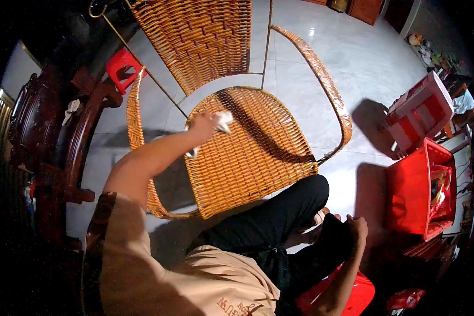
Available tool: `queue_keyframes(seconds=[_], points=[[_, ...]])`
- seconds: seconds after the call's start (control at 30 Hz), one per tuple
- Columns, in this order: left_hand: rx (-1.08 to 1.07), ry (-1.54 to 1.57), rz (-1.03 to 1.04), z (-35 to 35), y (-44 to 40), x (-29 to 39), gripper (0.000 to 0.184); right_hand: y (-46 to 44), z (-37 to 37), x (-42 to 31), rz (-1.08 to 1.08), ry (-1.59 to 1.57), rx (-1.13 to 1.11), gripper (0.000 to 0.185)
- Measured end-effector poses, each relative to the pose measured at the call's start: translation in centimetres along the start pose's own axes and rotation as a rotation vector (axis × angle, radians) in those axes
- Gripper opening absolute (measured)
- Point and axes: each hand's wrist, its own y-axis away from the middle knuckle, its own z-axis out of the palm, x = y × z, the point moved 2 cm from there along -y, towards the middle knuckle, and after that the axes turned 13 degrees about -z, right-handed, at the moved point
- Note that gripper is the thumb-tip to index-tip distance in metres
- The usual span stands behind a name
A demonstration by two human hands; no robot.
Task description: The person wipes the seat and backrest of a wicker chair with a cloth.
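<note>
A woven rattan chair [242, 163] with a brown wicker seat stands in front of me, its tall backrest [205, 42] at the far side. My left hand [203, 129] reaches over the back left part of the seat. It is closed on a white cloth [224, 121], pressed against or just above the weave; a loose end shows below the wrist. Beside my right knee, my right hand [358, 227] rests with fingers bent; they are dim and partly hidden. Black trousers [268, 216] cover my legs, the left knee close to the seat's front edge.
A red stool [361, 292] is under me. The chair's looped armrests [324, 79] curve out on both sides. To the right stand a red crate [408, 192] with packages inside and a pink-and-red plastic stool [424, 113]. Dark carved furniture [84, 142] and a small red stool [124, 68] are left.
</note>
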Motion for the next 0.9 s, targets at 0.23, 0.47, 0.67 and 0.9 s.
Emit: queue_keyframes(seconds=[0.23, 0.47, 0.67, 0.9], points=[[-0.003, 0.014, -0.148, 2.6, -3.3, -2.1, 0.041, -1.3, 1.2, 1.1, -0.028, 0.014, -0.012, 0.039], [-0.03, 0.03, -0.117, 1.2, -2.6, -2.0, 0.046, -2.2, 1.2, 0.4, -0.06, 0.025, -0.057, 0.04], [-0.13, 0.142, -0.148, 3.2, -1.7, -1.7, 0.046, -0.7, 0.6, 0.3, -0.064, -0.029, 0.005, 0.042], [-0.447, 0.216, -0.037, 1.4, 5.4, 1.1, 0.036, 0.3, 0.1, 1.0, -0.014, -0.094, 0.041, 0.042]])
